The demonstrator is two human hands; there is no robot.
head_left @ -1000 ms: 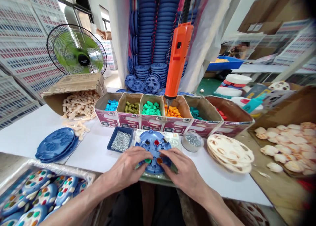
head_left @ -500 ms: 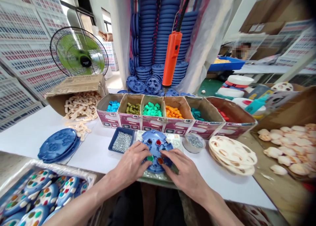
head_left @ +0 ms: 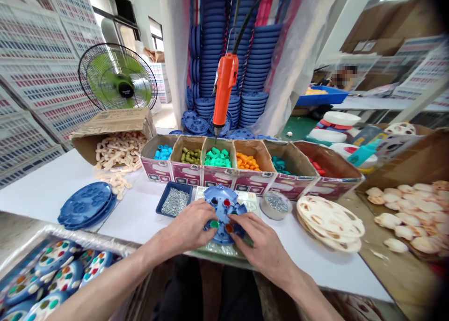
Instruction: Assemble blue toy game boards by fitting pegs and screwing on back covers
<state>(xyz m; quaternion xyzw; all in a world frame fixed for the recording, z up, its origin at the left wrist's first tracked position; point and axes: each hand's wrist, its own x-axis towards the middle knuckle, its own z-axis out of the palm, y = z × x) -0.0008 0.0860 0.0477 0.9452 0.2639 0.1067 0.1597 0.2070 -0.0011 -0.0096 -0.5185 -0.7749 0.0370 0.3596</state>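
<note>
A round blue plastic shell (head_left: 220,193) lies at the front middle of the table, on a printed sheet. Small coloured caps sit in its holes: a red one (head_left: 227,202), a green one (head_left: 214,224) and an orange one (head_left: 229,228), with darker ones partly covered. My left hand (head_left: 192,223) grips the shell's left side, thumb close to the green cap. On the right side, my right hand (head_left: 261,237) holds the shell with bent fingers near the orange cap. Its fingertips partly hide the caps there.
Behind stands a row of cardboard bins (head_left: 219,173) with coloured caps, under a hanging orange electric screwdriver (head_left: 225,89). A screw tray (head_left: 174,199) and screw bowl (head_left: 275,205) flank the shell. Blue plates (head_left: 86,204), cream plates (head_left: 329,220) and a crate (head_left: 122,251) surround the workspace.
The hanging screwdriver has swung to the left. My view has shifted slightly. Both hands stay on the blue shell in nearly the same grip.
</note>
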